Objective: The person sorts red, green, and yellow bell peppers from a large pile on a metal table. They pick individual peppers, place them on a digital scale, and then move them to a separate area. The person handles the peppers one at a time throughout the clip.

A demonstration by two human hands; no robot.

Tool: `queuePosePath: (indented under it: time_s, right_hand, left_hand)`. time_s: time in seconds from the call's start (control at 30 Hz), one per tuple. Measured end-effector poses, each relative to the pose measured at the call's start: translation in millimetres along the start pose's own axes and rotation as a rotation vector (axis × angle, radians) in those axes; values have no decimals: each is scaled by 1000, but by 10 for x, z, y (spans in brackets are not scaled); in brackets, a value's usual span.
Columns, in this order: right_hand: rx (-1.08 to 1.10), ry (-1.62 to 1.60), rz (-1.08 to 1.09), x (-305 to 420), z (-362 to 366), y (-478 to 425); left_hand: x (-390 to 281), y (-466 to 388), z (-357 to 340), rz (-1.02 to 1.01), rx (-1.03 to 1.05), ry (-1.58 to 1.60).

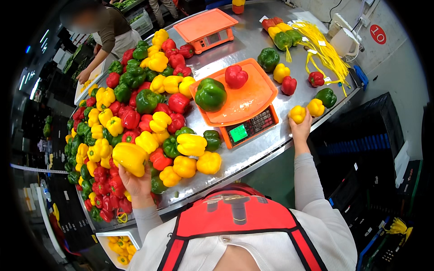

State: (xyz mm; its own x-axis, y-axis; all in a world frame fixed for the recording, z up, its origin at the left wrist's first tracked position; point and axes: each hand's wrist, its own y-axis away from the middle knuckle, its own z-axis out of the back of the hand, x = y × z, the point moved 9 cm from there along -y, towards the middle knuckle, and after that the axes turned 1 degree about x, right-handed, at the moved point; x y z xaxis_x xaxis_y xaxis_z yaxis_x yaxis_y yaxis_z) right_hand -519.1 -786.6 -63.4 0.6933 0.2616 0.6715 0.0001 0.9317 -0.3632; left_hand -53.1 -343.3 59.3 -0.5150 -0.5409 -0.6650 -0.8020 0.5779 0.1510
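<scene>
A large yellow bell pepper (pixel 130 158) is gripped in my left hand (pixel 136 184), raised over the front of the pepper pile (pixel 130 118). My right hand (pixel 301 128) has its fingers around a smaller yellow bell pepper (pixel 297 114) at the table's right front edge. Beside that one lie another yellow pepper (pixel 315 107) and a green pepper (pixel 326 97). Between my hands stands an orange digital scale (pixel 249 125) with a lit green display. Its orange pan (pixel 234 108) bears a green bell pepper (pixel 210 95) and a red bell pepper (pixel 236 77).
Behind the pan are a loose green pepper (pixel 268 59), a yellow one (pixel 281 73) and a red one (pixel 289 85). Yellow mesh net bags (pixel 318 44) lie at the back right, near packed peppers (pixel 283 37). A second orange scale (pixel 205 28) stands farther back. A person (pixel 117 32) works across the table.
</scene>
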Motion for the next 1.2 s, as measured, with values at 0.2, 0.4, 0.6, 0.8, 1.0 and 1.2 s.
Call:
queuePosePath:
  time_s: [0.2, 0.4, 0.6, 0.8, 1.0, 1.2]
  right_hand:
    - [-44, 139, 278, 1075, 117, -227]
    - [194, -218, 519, 2556, -921, -343]
    - [328, -357, 260, 2397, -1250, -469]
    - [-201, -486, -47, 1085, -61, -83]
    - [-7, -64, -81, 534, 50, 650]
    - [6, 144, 22, 513, -57, 604]
  left_hand:
    - [199, -202, -7, 76, 40, 57]
    - [328, -289, 182, 106, 31, -9]
    - [371, -269, 228, 149, 23, -15]
    - [248, -334, 364, 108, 31, -19]
    - [349, -448, 176, 131, 81, -12]
    - [484, -482, 80, 197, 131, -4]
